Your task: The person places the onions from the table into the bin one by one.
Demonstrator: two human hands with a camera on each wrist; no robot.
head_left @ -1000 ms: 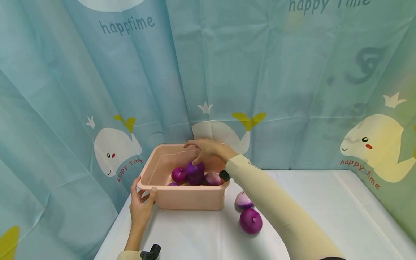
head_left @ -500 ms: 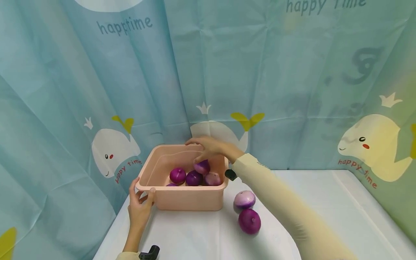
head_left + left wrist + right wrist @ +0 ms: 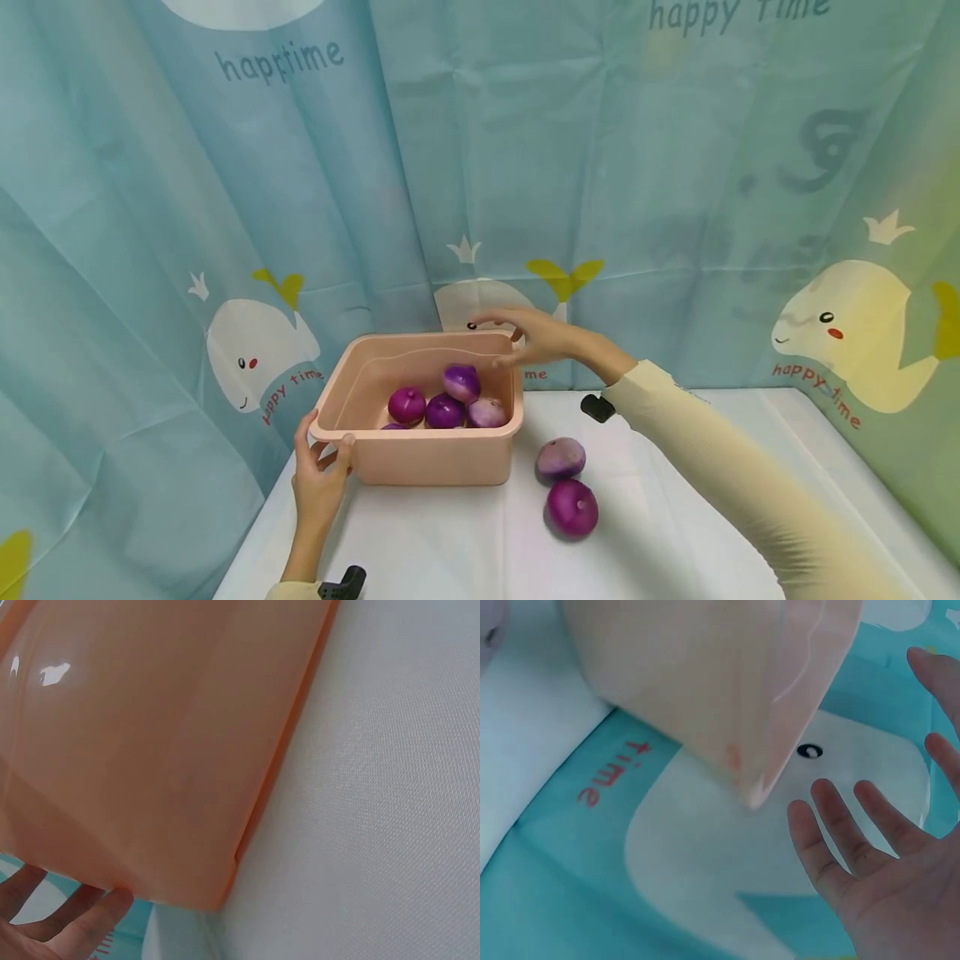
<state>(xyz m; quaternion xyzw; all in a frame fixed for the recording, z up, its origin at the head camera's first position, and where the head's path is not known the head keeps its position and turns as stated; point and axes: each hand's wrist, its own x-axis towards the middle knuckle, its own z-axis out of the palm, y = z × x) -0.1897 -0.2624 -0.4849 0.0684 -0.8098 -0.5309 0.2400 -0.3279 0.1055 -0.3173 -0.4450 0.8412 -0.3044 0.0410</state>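
My left hand grips the front left corner of a pink plastic bin, thumb at the front rim and fingers along the left side. The left wrist view shows those fingers against the bin's outer wall. Several purple onions lie in the bin: a magenta one, a dark purple one, a pale one and a purple-and-white one resting on top. Another is mostly hidden behind the front wall. My right hand holds nothing, its fingers spread by the bin's right rim.
On the white table, right of the bin, a pale onion touches a magenta onion. A blue-green curtain with whale prints hangs close behind the bin.
My right hand has set the purple-and-white onion down on the others, let go and moved right, out of the bin. The left hand has kept its grip on the bin.
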